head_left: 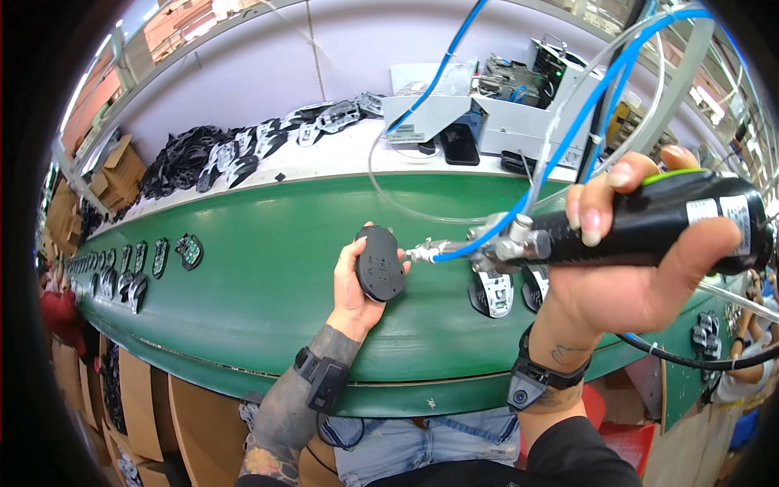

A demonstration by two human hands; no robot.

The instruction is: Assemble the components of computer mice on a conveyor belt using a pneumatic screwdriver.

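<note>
My left hand (350, 286) is closed round a black computer mouse (379, 264), its underside facing up, above the green belt. My right hand (596, 288) is wrapped round a black power screwdriver (661, 199) with a green strip on it. The screwdriver lies roughly level, and its metal tip (418, 252) points left at the mouse's right edge. I cannot tell whether tip and mouse touch. A blue air hose (507, 215) runs to the metal fitting at its front. Beneath the screwdriver, open mouse shells (492, 292) with white insides rest on the belt, partly hidden.
Circuit boards and mouse parts (139, 257) line the left end of the green belt (268, 325). Along the white shelf lie mouse shells (268, 138), a heap of black parts (182, 158) and a phone (461, 144). Blue and clear hoses hang at the right. Other people work at both ends.
</note>
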